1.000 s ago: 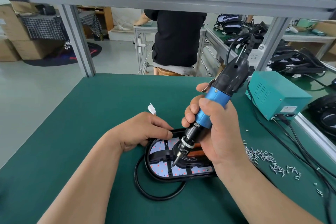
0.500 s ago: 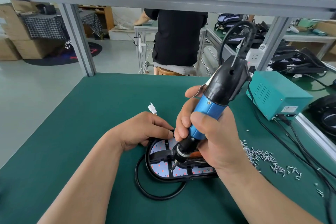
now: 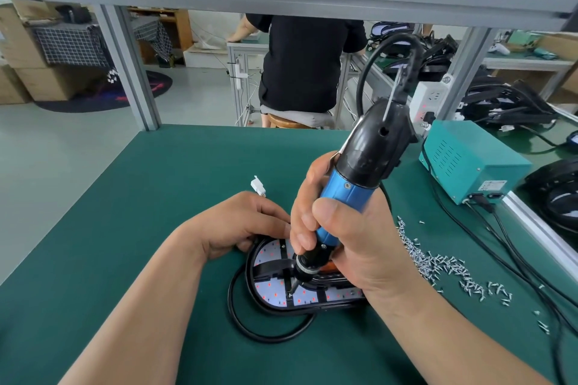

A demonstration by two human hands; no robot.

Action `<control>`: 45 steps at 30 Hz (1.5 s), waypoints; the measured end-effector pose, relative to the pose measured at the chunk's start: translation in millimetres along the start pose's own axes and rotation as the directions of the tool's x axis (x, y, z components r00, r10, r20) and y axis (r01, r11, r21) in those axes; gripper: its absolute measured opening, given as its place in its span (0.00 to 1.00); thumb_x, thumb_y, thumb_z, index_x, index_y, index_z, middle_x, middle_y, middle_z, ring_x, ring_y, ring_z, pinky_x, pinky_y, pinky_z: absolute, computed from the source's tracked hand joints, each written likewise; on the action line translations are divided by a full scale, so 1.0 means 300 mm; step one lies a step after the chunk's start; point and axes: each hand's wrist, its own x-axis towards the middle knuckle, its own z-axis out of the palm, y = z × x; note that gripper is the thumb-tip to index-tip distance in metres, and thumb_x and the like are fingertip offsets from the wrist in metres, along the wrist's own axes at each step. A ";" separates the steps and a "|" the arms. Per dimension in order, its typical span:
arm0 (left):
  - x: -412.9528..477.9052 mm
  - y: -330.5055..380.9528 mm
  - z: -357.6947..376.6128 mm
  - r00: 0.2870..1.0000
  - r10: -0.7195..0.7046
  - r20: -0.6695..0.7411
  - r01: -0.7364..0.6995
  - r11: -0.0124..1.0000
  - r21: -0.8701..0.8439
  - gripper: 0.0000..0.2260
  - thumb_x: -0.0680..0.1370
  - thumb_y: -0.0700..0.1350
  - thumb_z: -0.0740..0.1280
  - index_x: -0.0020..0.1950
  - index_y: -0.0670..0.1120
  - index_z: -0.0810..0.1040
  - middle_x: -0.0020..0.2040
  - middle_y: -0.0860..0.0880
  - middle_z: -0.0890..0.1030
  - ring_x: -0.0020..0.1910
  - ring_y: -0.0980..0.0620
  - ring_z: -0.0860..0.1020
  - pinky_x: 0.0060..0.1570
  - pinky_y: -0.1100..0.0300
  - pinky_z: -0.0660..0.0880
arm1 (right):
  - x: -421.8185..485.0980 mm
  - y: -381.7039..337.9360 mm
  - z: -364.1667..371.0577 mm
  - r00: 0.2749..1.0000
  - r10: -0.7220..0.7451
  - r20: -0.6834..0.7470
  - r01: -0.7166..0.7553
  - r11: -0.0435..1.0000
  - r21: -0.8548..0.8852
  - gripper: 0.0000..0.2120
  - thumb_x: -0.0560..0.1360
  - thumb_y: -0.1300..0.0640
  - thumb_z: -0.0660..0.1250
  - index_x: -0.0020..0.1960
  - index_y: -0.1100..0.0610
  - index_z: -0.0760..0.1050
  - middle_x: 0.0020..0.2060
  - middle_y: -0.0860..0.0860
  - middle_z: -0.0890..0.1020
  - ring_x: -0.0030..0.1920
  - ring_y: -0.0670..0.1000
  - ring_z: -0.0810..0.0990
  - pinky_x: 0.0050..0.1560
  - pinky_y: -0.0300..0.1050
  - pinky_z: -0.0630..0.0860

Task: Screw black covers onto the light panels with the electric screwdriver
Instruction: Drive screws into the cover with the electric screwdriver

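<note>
Your right hand (image 3: 359,247), fingers wrapped round the blue-and-black electric screwdriver (image 3: 350,194), has swung the tool steeper while its bit stays on the black ribbed plastic cover (image 3: 270,272); treat this as squaring up for driving. The fingers of your left hand (image 3: 237,222) curl on the far rim of the oval white red-dotted light panel (image 3: 272,294), lying flat on the green counter (image 3: 125,228).

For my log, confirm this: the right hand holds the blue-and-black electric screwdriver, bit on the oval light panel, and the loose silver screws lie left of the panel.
Wrong side. In the head view the loose silver screws lie right of the oval light panel; the right hand holds the blue-and-black electric screwdriver, bit on that panel.
</note>
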 end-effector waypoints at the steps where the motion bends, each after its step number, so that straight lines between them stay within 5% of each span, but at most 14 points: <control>1: 0.000 -0.001 0.000 1.000 0.002 0.002 -0.002 1.000 -0.005 0.06 0.66 0.51 0.76 0.38 0.51 0.87 0.29 0.52 0.77 0.25 0.57 0.64 0.24 0.65 0.58 | 0.000 -0.001 0.000 1.000 0.000 0.006 0.000 1.000 0.003 0.10 0.75 0.64 0.66 0.54 0.54 0.74 0.32 0.55 0.76 0.29 0.55 0.74 0.38 0.49 0.75; 11: 0.009 -0.014 -0.006 1.000 0.006 -0.008 -0.006 1.000 0.012 0.06 0.64 0.50 0.74 0.37 0.50 0.87 0.29 0.50 0.75 0.26 0.55 0.62 0.25 0.61 0.55 | 0.002 0.004 0.002 0.997 -0.016 0.074 0.017 1.000 -0.006 0.12 0.73 0.66 0.65 0.51 0.52 0.76 0.32 0.57 0.75 0.29 0.55 0.74 0.38 0.50 0.77; 18: 0.016 -0.021 -0.009 1.000 0.000 -0.024 0.000 1.000 0.024 0.07 0.64 0.51 0.73 0.38 0.50 0.87 0.31 0.46 0.75 0.28 0.53 0.63 0.27 0.59 0.53 | -0.001 0.019 -0.020 0.991 -0.033 0.128 0.037 0.999 -0.033 0.14 0.76 0.68 0.66 0.58 0.55 0.75 0.34 0.56 0.78 0.31 0.56 0.77 0.40 0.52 0.77; 23: 0.022 -0.030 -0.010 1.000 -0.020 -0.024 0.020 1.000 0.001 0.04 0.76 0.47 0.77 0.47 0.46 0.88 0.31 0.52 0.75 0.27 0.56 0.64 0.25 0.64 0.58 | 0.007 0.015 -0.049 0.998 -0.038 -0.057 0.045 0.991 0.129 0.14 0.77 0.62 0.66 0.62 0.57 0.74 0.35 0.53 0.75 0.32 0.53 0.75 0.38 0.50 0.77; 30: 0.023 -0.036 -0.020 0.999 -0.046 -0.020 0.044 0.996 -0.081 0.22 0.76 0.54 0.74 0.56 0.35 0.83 0.31 0.51 0.72 0.26 0.57 0.61 0.24 0.66 0.58 | 0.028 0.008 -0.098 0.941 -0.064 -0.334 0.139 0.968 0.207 0.12 0.78 0.56 0.66 0.61 0.55 0.73 0.36 0.50 0.73 0.34 0.50 0.73 0.39 0.46 0.77; 32: 0.029 -0.038 -0.023 0.998 -0.056 -0.036 0.051 0.989 -0.140 0.19 0.80 0.52 0.70 0.56 0.35 0.83 0.31 0.52 0.67 0.27 0.56 0.59 0.24 0.66 0.58 | 0.033 0.003 -0.114 0.920 -0.061 -0.387 0.157 0.962 0.222 0.09 0.81 0.56 0.64 0.60 0.54 0.73 0.37 0.50 0.73 0.35 0.49 0.73 0.40 0.45 0.77; 38: 0.048 -0.042 -0.034 0.986 -0.089 -0.142 0.014 0.888 -0.459 0.15 0.83 0.29 0.57 0.63 0.33 0.79 0.43 0.46 0.80 0.32 0.56 0.71 0.25 0.67 0.67 | 0.040 0.000 -0.170 0.826 -0.052 -0.561 0.223 0.945 0.239 0.05 0.84 0.56 0.62 0.59 0.55 0.73 0.38 0.49 0.74 0.36 0.48 0.74 0.43 0.44 0.77; 45: 0.062 -0.054 -0.039 0.980 -0.063 -0.191 -0.044 0.861 -0.507 0.10 0.85 0.32 0.61 0.61 0.32 0.80 0.42 0.46 0.81 0.29 0.58 0.70 0.22 0.69 0.64 | 0.041 -0.010 -0.232 0.737 -0.036 -0.675 0.271 0.930 0.247 0.05 0.84 0.57 0.64 0.58 0.56 0.73 0.38 0.50 0.74 0.37 0.49 0.75 0.44 0.45 0.79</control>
